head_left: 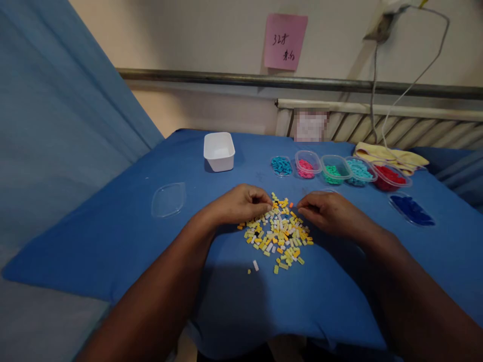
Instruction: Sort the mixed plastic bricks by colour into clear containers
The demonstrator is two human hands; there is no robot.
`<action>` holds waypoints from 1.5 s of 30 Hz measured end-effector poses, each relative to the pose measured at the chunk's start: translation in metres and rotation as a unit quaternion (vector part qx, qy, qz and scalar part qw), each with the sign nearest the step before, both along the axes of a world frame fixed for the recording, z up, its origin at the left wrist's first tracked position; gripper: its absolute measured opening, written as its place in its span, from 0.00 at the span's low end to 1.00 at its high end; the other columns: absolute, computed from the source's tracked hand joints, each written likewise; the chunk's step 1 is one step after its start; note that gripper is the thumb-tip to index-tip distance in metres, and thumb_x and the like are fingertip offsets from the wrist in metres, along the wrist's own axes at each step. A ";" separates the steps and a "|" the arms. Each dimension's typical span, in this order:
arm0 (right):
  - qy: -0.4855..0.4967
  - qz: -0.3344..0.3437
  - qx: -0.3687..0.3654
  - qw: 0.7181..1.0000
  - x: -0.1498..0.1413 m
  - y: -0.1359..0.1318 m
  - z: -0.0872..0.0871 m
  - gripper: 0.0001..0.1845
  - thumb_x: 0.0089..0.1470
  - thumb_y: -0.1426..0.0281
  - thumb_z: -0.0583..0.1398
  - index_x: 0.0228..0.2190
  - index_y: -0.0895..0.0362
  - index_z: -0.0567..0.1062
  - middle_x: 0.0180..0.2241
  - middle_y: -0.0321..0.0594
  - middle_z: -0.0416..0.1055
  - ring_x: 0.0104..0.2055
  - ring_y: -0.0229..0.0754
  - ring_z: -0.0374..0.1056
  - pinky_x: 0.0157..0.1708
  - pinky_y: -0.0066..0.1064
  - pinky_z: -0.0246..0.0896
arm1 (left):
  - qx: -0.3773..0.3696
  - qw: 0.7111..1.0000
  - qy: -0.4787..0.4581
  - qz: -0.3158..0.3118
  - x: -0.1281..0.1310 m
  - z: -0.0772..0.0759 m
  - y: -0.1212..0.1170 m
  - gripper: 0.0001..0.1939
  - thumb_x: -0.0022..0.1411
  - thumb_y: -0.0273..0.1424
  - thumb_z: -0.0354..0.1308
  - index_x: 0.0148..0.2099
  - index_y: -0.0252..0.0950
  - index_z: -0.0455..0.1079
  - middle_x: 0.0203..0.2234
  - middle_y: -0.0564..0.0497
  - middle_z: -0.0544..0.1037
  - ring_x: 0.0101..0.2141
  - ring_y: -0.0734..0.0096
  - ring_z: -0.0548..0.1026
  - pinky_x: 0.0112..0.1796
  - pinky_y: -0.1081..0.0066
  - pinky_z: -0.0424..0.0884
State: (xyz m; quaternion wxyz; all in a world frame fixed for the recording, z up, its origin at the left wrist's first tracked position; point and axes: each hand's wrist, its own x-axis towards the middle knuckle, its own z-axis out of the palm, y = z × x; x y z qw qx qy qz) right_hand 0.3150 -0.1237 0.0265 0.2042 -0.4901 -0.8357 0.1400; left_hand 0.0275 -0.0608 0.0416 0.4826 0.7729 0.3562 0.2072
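A heap of small yellow, white and orange bricks lies on the blue cloth in front of me. My left hand rests at the heap's left edge with its fingers curled in, pinched at the top of the pile. At the heap's right edge is my right hand, fingers also curled and pinched together. What either pinch holds is too small to make out. A lone orange brick lies between the two hands.
A white square tub stands at the back left, a clear lid lies to the left. Clear trays of light blue, pink, green, teal, red and dark blue bricks line the back right. A yellow cloth lies behind them.
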 end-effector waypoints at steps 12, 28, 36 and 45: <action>-0.048 -0.076 -0.030 0.996 -0.020 0.002 -0.006 0.11 0.66 0.67 0.61 0.38 0.53 0.85 0.40 0.44 0.85 0.39 0.47 0.79 0.37 0.34 0.64 | 0.224 0.921 -0.010 0.319 -0.014 -0.047 0.057 0.12 0.65 0.37 0.61 0.44 0.38 0.83 0.39 0.47 0.86 0.41 0.60 0.81 0.47 0.65 0.74; -0.091 -0.241 0.001 0.966 0.024 0.000 0.013 0.11 0.62 0.66 0.60 0.37 0.53 0.83 0.33 0.40 0.82 0.33 0.45 0.74 0.32 0.33 0.55 | 0.187 0.924 -0.002 0.332 -0.013 -0.054 0.064 0.13 0.65 0.37 0.61 0.43 0.38 0.84 0.37 0.48 0.87 0.38 0.60 0.82 0.44 0.65 0.76; -0.103 -0.235 0.068 0.964 0.024 0.003 0.001 0.14 0.66 0.62 0.60 0.43 0.53 0.85 0.42 0.45 0.84 0.44 0.53 0.79 0.38 0.38 0.65 | 0.192 0.926 0.010 0.325 -0.013 -0.055 0.064 0.13 0.65 0.37 0.61 0.44 0.38 0.84 0.38 0.48 0.87 0.39 0.59 0.83 0.44 0.64 0.77; 0.010 -0.043 0.074 0.996 -0.034 0.018 -0.025 0.17 0.68 0.74 0.59 0.53 0.53 0.83 0.51 0.45 0.83 0.53 0.51 0.78 0.55 0.42 0.71 | 0.198 0.925 0.033 0.322 -0.014 -0.058 0.066 0.12 0.66 0.37 0.61 0.45 0.40 0.84 0.40 0.49 0.87 0.41 0.58 0.83 0.45 0.63 0.77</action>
